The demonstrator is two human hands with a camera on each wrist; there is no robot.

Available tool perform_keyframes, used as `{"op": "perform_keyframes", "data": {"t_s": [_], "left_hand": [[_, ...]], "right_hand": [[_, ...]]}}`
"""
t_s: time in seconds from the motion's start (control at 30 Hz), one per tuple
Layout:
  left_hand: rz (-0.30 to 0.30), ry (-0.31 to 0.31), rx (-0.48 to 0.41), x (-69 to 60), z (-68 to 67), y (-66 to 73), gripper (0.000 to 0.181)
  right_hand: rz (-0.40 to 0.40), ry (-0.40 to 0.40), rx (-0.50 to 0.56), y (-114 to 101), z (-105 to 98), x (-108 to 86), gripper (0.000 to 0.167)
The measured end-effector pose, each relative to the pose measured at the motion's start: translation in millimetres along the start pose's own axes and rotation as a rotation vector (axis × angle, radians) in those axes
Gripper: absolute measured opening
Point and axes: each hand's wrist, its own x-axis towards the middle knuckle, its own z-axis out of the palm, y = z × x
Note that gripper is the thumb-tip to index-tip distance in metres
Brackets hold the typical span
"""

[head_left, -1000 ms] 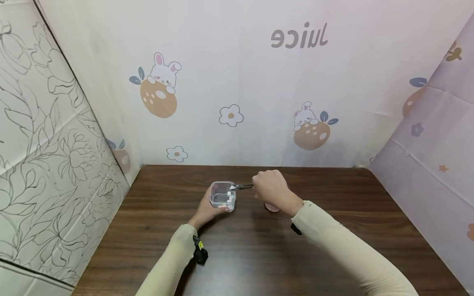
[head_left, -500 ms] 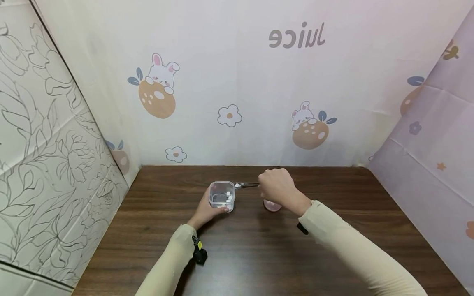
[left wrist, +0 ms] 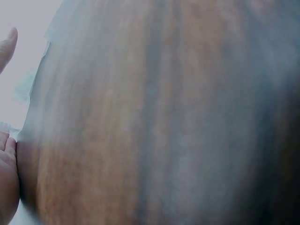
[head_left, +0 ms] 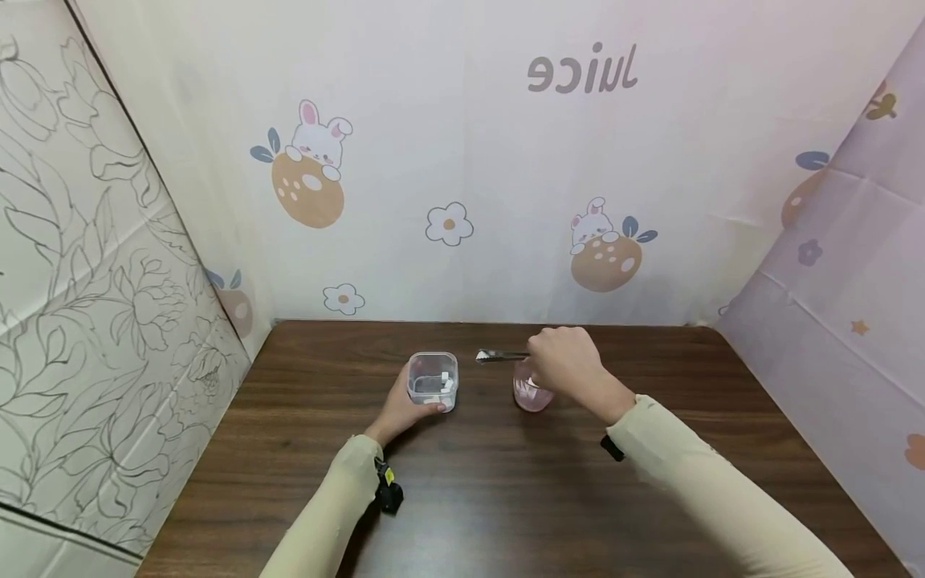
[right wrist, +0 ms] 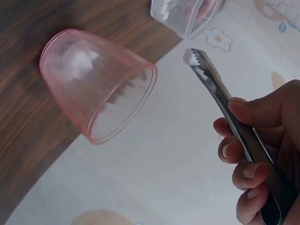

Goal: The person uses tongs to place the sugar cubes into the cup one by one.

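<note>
My left hand (head_left: 399,411) grips a clear square container (head_left: 433,390) around its left and near sides; several white pieces lie at its right side. Metal tongs (head_left: 502,356) are in my right hand (head_left: 567,363), their tips pointing left. A small white cube (right wrist: 191,57) is pinched at the toothed tips in the right wrist view. Below and beside the right hand stands a pink transparent cup (right wrist: 96,79) with white pieces at its bottom. In the left wrist view only part of the left hand (left wrist: 8,173) shows at the edge, by the container.
The wooden table (head_left: 462,514) reaches back to a patterned curtain (head_left: 462,160). Another patterned sheet (head_left: 130,321) hangs along the left side, and a lilac one (head_left: 831,297) on the right.
My right hand has moved right with the tongs and white cube, from the container's right edge to above the cup. More of the pink cup shows. The left hand has stayed at the container.
</note>
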Motion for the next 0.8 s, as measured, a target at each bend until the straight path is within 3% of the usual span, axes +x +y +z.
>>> {"op": "perform_keyframes", "data": {"t_s": [0.27,0.8], "left_hand": [[-0.026,-0.027,-0.036,1.9,-3.4,3.5,0.096],[-0.048,-0.036,-0.024,-0.1,-3.7,5.3,0.096]], "right_hand": [[0.019,0.053,0.024,10.7,-3.8,-8.5,0.051],[0.086,-0.001,0.017,31.4,-3.8,-24.1,0.034]]}}
